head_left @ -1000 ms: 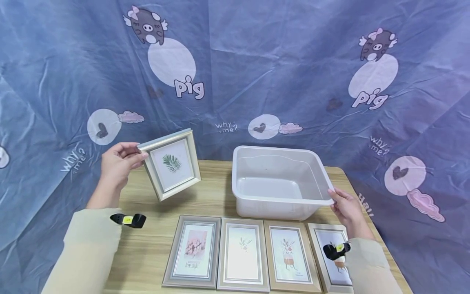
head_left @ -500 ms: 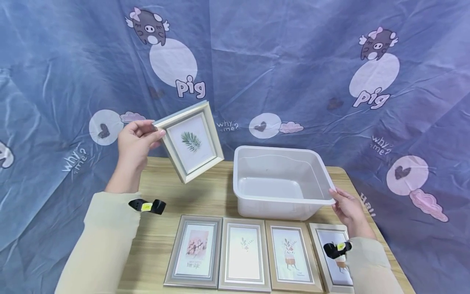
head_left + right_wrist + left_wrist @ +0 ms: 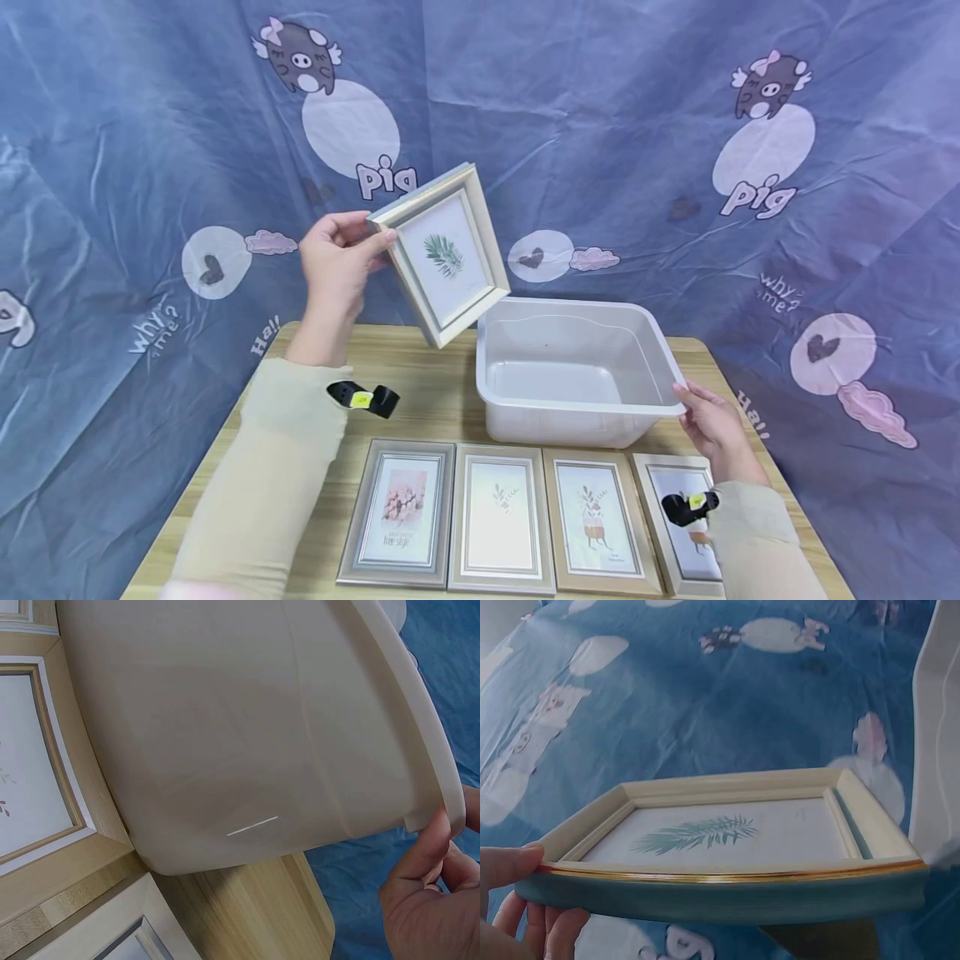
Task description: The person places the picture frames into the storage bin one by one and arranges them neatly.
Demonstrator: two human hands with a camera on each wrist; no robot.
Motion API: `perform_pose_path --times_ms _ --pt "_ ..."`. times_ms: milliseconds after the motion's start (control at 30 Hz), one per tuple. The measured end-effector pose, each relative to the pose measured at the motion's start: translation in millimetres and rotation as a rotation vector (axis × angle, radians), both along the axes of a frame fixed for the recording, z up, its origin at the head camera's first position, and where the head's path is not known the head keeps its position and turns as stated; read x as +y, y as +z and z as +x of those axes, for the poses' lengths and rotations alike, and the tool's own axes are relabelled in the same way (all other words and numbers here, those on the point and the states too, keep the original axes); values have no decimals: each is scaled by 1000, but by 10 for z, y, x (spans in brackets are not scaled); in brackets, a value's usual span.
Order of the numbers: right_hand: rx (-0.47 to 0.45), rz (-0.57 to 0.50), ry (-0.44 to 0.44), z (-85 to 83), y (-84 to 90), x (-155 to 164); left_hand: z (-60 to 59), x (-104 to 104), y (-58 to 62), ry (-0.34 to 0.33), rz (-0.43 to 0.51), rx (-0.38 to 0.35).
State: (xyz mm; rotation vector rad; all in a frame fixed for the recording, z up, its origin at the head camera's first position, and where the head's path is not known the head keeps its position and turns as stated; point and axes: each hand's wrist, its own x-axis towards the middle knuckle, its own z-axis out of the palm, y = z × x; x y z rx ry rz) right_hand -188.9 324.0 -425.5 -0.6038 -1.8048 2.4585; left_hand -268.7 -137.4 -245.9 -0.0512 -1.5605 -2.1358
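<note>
My left hand (image 3: 341, 258) grips the upper left edge of a cream picture frame with a green leaf print (image 3: 442, 254), held tilted in the air just left of the white plastic tub (image 3: 573, 404). The left wrist view shows the same leaf frame (image 3: 727, 859) with my thumb (image 3: 510, 862) on its rim. My right hand (image 3: 705, 417) holds the tub's near right corner, thumb on the rim (image 3: 427, 847). The tub holds nothing that I can see.
Several framed pictures lie in a row along the wooden table's front edge: a pink flower one (image 3: 397, 517), a pale one (image 3: 498, 521), a potted plant one (image 3: 596, 521), and one partly under my right wrist (image 3: 678, 533). A blue pig-print cloth (image 3: 600, 125) hangs behind.
My left hand has lifted the leaf frame up and to the right, from above the table's left side to beside the tub's left edge. The right hand stays on the tub corner.
</note>
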Motion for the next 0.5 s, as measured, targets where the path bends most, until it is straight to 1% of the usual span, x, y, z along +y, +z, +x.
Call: perform_pose_path --times_ms 167,500 --pt "1 -11 -2 -2 14 9 -41 267 -46 -4 -29 -3" --pt "-12 -17 -9 -8 30 23 -64 712 -180 -3 -44 -53"
